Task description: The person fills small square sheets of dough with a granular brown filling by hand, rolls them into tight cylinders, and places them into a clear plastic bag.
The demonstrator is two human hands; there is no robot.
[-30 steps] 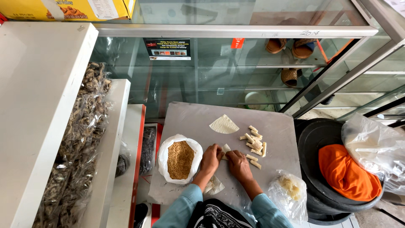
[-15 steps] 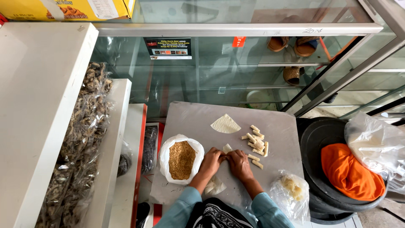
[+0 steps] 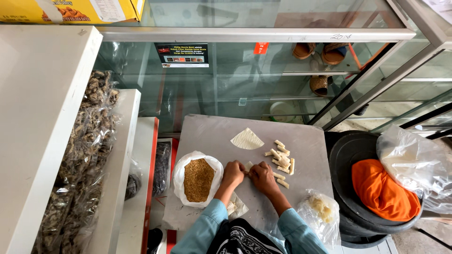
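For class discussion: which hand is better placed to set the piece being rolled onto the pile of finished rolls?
Probably the right hand: it lies beside the rolls, while the left hand sits by the bag of filling. Both hands touch the wrapper.

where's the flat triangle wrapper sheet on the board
In the head view the triangular wrapper sheet lies flat on the grey board, near its far edge, just left of the pile of rolled pieces.

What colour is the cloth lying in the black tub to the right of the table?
Orange. The cloth shows clearly in the head view, bunched inside the black tub.
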